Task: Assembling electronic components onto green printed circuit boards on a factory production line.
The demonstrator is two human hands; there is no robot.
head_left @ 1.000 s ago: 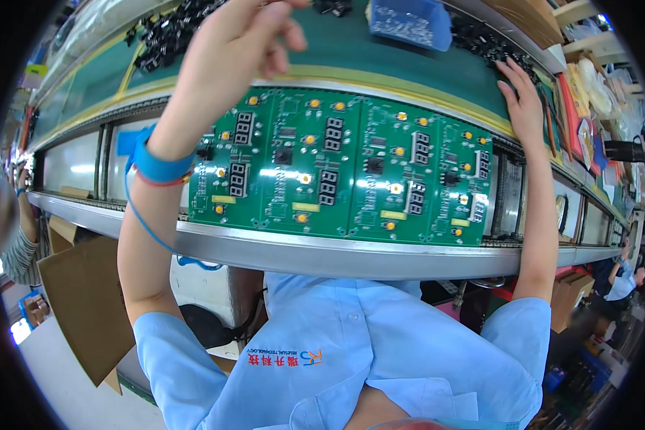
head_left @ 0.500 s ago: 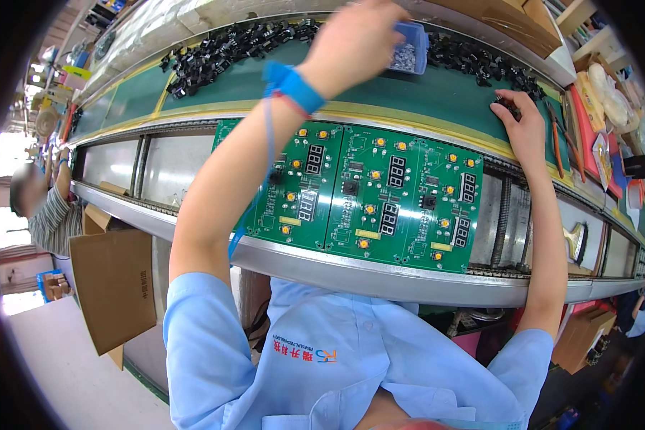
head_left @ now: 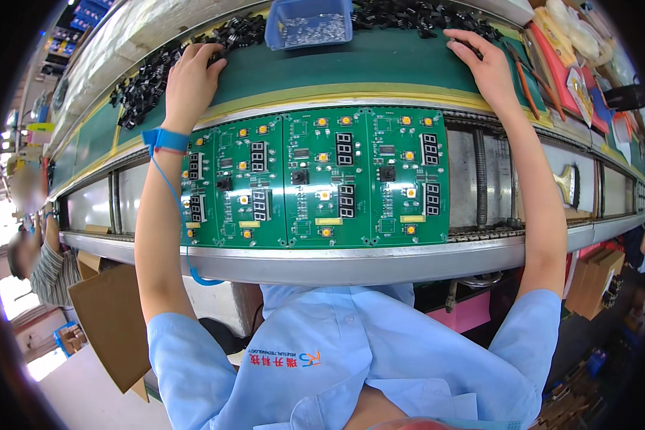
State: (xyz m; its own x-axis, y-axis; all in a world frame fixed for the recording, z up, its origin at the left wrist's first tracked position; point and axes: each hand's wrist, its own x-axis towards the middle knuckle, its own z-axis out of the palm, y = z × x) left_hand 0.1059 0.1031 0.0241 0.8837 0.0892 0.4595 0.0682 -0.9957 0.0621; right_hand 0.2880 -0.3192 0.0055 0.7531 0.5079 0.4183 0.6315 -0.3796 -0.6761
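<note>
My left hand (head_left: 192, 80) reaches over the left heap of small black components (head_left: 145, 92), palm down. Its thumb and forefinger stand apart, and the other fingertips are hard to see. A blue wrist strap (head_left: 166, 140) with a cord circles that wrist. At the right heap of black components (head_left: 417, 20), my right hand (head_left: 480, 61) has thumb and forefinger bent toward each other around a small dark bit. Between my forearms lies a row of green circuit boards (head_left: 315, 186) with digit displays, yellow-orange buttons and black parts, some partly behind my left forearm.
A blue bin (head_left: 309, 41) of small clear parts stands between the heaps. Orange-handled pliers (head_left: 529, 89) lie right of my right hand. Metal conveyor rails (head_left: 337, 266) carry the boards. A cardboard box (head_left: 111, 322) stands at lower left; another person (head_left: 54, 265) is at far left.
My left hand has moved left from the blue bin to the left heap, uncovering the bin and more boards. My right hand stays at the right heap. The view has shifted.
</note>
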